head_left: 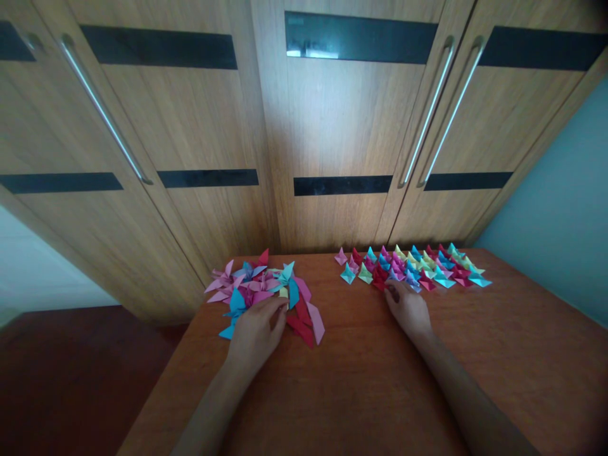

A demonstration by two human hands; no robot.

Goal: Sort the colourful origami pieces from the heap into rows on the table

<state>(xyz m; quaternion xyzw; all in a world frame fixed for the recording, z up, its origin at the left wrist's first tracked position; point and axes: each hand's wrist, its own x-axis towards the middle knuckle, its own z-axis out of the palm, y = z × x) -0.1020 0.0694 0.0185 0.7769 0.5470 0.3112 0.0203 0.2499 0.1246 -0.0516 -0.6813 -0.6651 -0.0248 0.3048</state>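
A loose pile of folded paper pieces (pixel 259 285) in pink, blue, red and teal lies on the left part of the table. My left hand (pixel 259 326) is at the pile's front, its fingers pinched at a small pale yellow piece (pixel 284 293). To the right stand small paper shapes (pixel 418 266) in close rows of many colours. My right hand (pixel 408 307) is at the front edge of these rows, fingertips together against a red piece (pixel 380 277). Whether the fingers grip the red piece is hard to tell.
The brown wooden table (pixel 342 392) reaches back to wooden cabinet doors (pixel 332 120) with long metal handles (pixel 430 114). A pale blue wall (pixel 565 202) borders the table on the right. Dark red floor (pixel 85 373) shows at the lower left.
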